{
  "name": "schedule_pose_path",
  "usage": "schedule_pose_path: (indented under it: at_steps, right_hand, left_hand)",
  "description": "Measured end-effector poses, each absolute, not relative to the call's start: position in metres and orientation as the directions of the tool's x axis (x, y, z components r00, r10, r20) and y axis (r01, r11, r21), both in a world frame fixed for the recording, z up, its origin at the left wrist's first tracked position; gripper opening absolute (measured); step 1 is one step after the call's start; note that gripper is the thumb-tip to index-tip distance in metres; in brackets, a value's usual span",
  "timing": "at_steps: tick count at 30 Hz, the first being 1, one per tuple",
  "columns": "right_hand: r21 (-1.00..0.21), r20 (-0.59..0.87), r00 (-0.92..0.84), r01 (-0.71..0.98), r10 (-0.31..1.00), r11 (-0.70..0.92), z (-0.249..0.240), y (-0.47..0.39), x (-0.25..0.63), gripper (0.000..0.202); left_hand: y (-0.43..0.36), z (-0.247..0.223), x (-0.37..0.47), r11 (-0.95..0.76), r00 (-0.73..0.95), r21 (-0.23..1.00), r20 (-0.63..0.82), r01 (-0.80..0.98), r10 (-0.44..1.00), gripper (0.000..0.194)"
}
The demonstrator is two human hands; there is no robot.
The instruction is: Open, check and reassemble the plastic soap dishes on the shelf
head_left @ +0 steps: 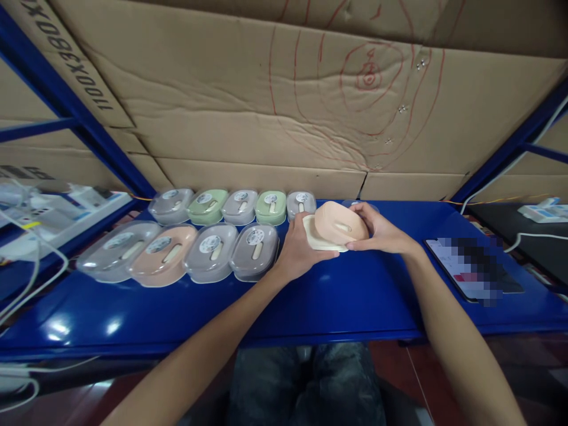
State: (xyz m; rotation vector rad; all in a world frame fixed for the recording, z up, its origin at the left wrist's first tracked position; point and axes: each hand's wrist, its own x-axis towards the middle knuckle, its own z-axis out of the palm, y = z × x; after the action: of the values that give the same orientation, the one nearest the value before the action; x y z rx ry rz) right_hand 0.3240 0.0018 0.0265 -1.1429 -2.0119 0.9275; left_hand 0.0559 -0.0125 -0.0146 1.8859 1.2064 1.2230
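Note:
My right hand point(377, 229) grips a peach-coloured box part point(337, 222), with a small cream piece on it, by its right side. It is tilted over a cream base point(317, 235). My left hand point(299, 248) holds the base at its left edge, fingers behind and thumb along the front. Left of my hands, several lidded boxes stand in two rows: a grey one point(254, 251), a peach one point(163, 254) and a green one point(271, 207) among them. A clear lid point(366, 206) shows partly behind my right hand.
The blue table point(346, 307) has a phone-like device point(470, 272), partly pixelated, at its right. A cardboard wall point(213, 89) rises behind, between blue metal posts. White trays and cables point(57, 222) lie at the left.

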Motion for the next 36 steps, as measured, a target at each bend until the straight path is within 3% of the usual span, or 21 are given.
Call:
schedule_pose_path:
  at_steps: [5,10,17,24,29,36]
  right_hand:
    - [-0.848,0.162,-0.468,0.384,0.869,0.365,0.019,0.003,0.316,0.083]
    - [-0.837,0.172,-0.461,0.398,0.871,0.375,0.019,0.002,0.312,0.084]
    - [-0.849,0.169,-0.472,0.376,0.865,0.371,0.023,0.000,0.312,0.088]
    - [-0.832,0.177,-0.484,0.393,0.857,0.393,0.025,0.000,0.306,0.091]
    - [-0.879,0.159,-0.486,0.327,0.859,0.348,0.026,-0.004,0.298,0.095]
    - [-0.993,0.030,-0.336,0.099,0.942,0.066,0.021,0.004,0.309,0.063]
  left_hand:
    - [-0.008,-0.025,0.059,-0.397,0.194,0.887,0.358,0.235,0.913,0.111]
    - [-0.007,-0.027,0.063,-0.370,0.217,0.927,0.348,0.066,0.912,0.109]
    - [-0.017,-0.008,0.066,-0.080,0.331,0.970,0.155,-0.231,0.931,0.107]
    - [-0.022,0.007,0.064,0.138,0.335,0.927,-0.014,-0.349,0.942,0.072]
    - [-0.019,0.003,0.065,0.156,0.278,0.916,-0.051,-0.371,0.959,0.057]
    - [-0.020,0.003,0.065,0.132,0.262,0.902,-0.022,-0.410,0.965,0.050]
